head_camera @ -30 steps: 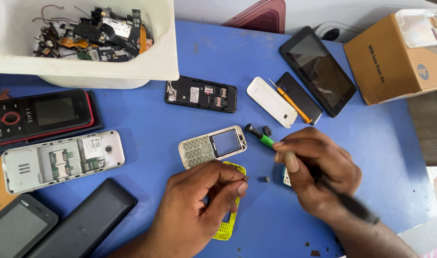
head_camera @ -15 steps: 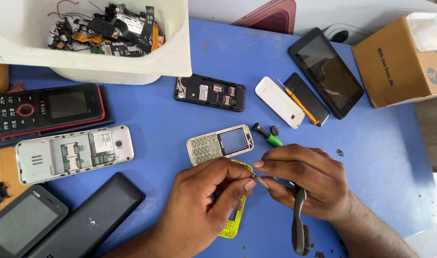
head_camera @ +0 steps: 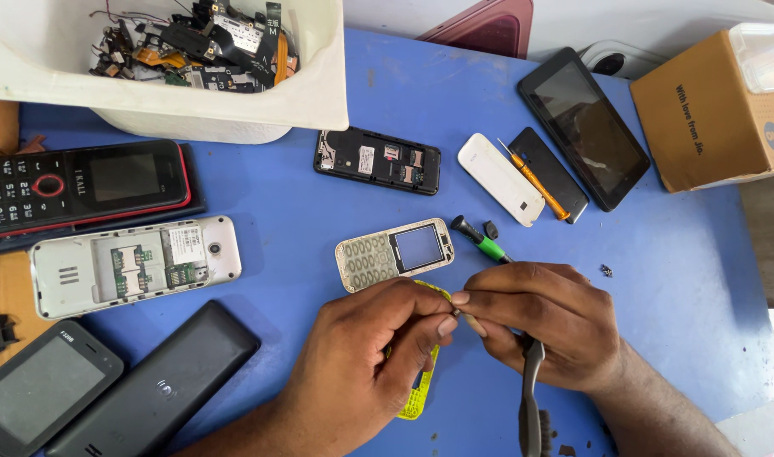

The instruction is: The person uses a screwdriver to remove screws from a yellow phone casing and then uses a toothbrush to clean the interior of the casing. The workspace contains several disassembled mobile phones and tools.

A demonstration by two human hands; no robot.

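Observation:
My left hand (head_camera: 362,355) and my right hand (head_camera: 543,322) meet at the fingertips over the blue table (head_camera: 319,228), pinching a tiny dark part (head_camera: 456,312) between them. The left hand lies over a yellow phone board (head_camera: 417,391). A grey brush (head_camera: 531,398) is tucked in the right hand, its handle pointing down towards me. Just above the hands lie a silver phone front cover with keypad and screen window (head_camera: 394,252) and a green-handled screwdriver (head_camera: 480,241).
A white tub of phone scrap (head_camera: 175,85) stands far left. An opened black phone (head_camera: 377,161), a white cover (head_camera: 499,178), an orange screwdriver (head_camera: 535,182), a tablet (head_camera: 583,127) and a cardboard box (head_camera: 708,110) lie behind. Several phones (head_camera: 133,267) sit at the left.
My right hand left the green screwdriver on the table and swung the brush handle down. Both hands' fingertips came together over the yellow board. The view shifted slightly.

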